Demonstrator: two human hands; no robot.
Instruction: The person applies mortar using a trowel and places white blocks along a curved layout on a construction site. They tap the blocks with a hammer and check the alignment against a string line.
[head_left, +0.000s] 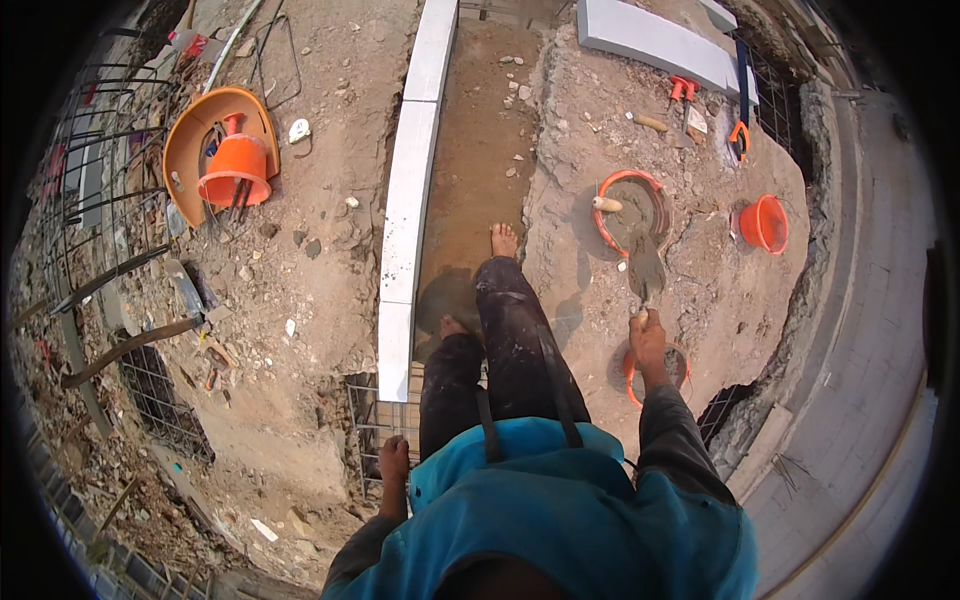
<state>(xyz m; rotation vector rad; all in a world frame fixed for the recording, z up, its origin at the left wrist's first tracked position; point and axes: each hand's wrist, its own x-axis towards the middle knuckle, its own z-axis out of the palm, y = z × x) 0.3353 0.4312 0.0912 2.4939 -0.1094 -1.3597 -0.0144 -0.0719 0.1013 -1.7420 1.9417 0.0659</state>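
Note:
My right hand (pixel 650 345) is closed round the pale handle of a trowel (pixel 648 275), whose blade carries wet grey mortar. The blade reaches over the near rim of an orange bucket (pixel 662 183) of mortar, where another tool's wooden handle (pixel 607 204) rests at the left side. Partly behind my right forearm stands a second orange bucket (pixel 686 366) with grey contents. My left hand (pixel 395 458) hangs low beside my thigh with curled fingers and nothing visible in it. Near it is the end of a row of white blocks (pixel 402 245), laid along a sandy trench.
Steel mesh (pixel 375 410) spans a hole by my left hand. Larger white blocks (pixel 660 45), a handsaw (pixel 740 100) and a tipped orange bucket (pixel 765 224) lie at right. At left, an orange basin (pixel 185 140) holds a bucket, near a tape measure (pixel 299 130) and rebar (pixel 110 135).

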